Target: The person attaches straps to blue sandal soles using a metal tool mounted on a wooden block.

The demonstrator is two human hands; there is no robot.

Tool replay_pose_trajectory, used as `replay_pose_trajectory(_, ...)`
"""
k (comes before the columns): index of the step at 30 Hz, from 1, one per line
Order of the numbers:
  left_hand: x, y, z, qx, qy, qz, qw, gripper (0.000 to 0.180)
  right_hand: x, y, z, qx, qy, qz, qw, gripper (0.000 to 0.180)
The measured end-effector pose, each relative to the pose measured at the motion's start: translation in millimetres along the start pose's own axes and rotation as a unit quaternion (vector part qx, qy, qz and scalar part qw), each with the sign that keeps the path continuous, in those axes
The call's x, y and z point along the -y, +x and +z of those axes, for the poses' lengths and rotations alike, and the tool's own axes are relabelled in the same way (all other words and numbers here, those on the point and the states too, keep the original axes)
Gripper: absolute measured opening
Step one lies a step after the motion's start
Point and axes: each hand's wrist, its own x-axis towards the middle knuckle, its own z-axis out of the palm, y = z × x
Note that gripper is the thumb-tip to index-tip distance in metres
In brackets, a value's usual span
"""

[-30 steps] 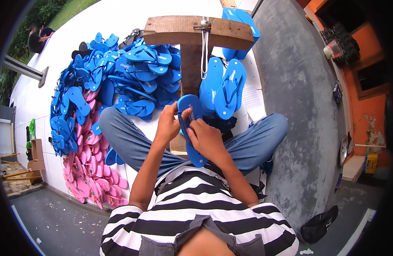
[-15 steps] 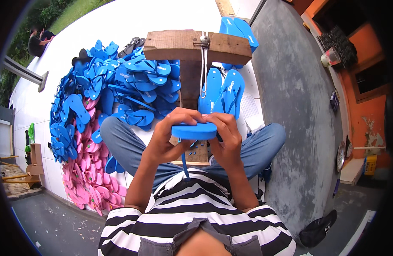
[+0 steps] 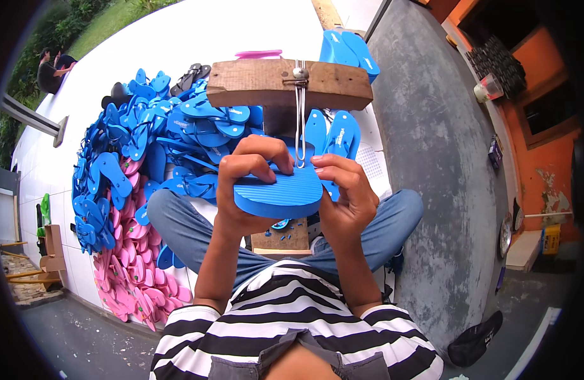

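My left hand [image 3: 244,180] is closed round the left edge of a blue flip-flop [image 3: 280,195], thumb below and fingertips pressed on its ridged face. On its right edge, my right hand [image 3: 347,190] pinches the same flip-flop. A metal wire hook [image 3: 300,126] hangs from a wooden T-shaped post [image 3: 260,85]. The hook's lower loop meets the flip-flop's far part between my fingers; whether it passes through a hole I cannot tell. Hidden by the flip-flop are its underside and any strap. Just beyond my right hand stand blue soles [image 3: 342,136].
Blue flip-flops [image 3: 117,171] heap at the left, with pink ones [image 3: 136,253] nearer. Small blue bits lie on a wooden base [image 3: 285,239] between my legs. More blue soles [image 3: 349,50] stack behind the post. A grey ledge [image 3: 437,177] runs along the right. Another person [image 3: 50,73] sits far left.
The flip-flop has tilted so its ridged face shows, and both hands have shifted with it against the hook's loop. The strap that dangled below it is out of sight.
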Motion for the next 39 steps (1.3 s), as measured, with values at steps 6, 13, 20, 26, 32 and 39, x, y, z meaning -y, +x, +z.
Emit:
replay_pose_trajectory(6,-18,18,8,-0.025,0.120,-0.204,0.971,0.062,-6,-1,3,0.000,0.020,0.064,0.998,0.021)
replay_pose_trajectory(13,20,62,11,-0.030,0.488,-0.179,0.854,0.069,-46,58,33,-0.036,0.021,0.151,0.988,0.011)
replay_pose_trajectory(20,7,22,-6,-0.143,0.349,-0.068,0.924,0.038,-49,-18,40,0.070,0.020,0.303,0.950,0.041)
replay_pose_trajectory(26,-17,-47,-15,0.105,0.385,-0.100,0.911,0.024,-20,-102,43,0.399,0.267,0.382,0.790,0.040)
replay_pose_trajectory(32,-33,-65,-21,0.270,0.405,-0.115,0.866,0.021,-17,-88,-27,0.304,0.178,0.473,0.807,0.024)
replay_pose_trajectory(39,-7,-68,27,0.078,0.407,-0.077,0.907,0.022,-22,-45,-23,-0.047,0.248,0.416,0.874,0.023)
